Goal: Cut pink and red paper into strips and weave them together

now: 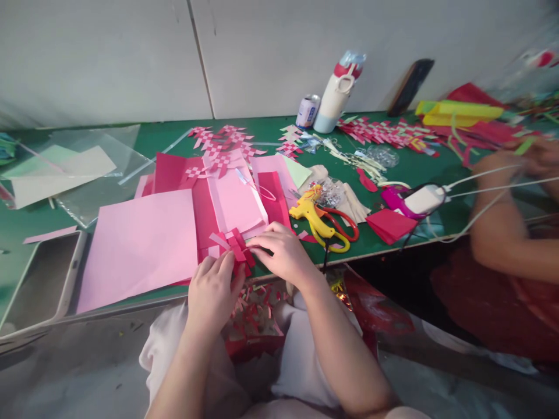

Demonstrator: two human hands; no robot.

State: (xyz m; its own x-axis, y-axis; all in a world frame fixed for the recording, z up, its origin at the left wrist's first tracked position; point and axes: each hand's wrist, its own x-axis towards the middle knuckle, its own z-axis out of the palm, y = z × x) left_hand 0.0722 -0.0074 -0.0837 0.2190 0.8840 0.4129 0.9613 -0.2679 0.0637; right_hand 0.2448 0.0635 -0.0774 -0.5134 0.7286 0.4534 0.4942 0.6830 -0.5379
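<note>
A small woven piece of red and pink paper strips (236, 247) lies at the near edge of the green table (166, 135). My left hand (213, 289) pinches its lower left side. My right hand (282, 251) holds its right side, fingers pressed on the strips. Under and behind the piece lie sheets of pink paper (140, 244) and red paper (172, 170). Paper scraps (253, 314) fill a red bag between my knees.
A yellow glue gun (312, 218) and red-handled scissors (345, 224) lie right of my hands. Several finished woven pieces (222, 145) lie farther back, with a white bottle (334, 96) and a can (307, 110). Another person's arm (502, 233) is at the right. A tray (43, 279) sits left.
</note>
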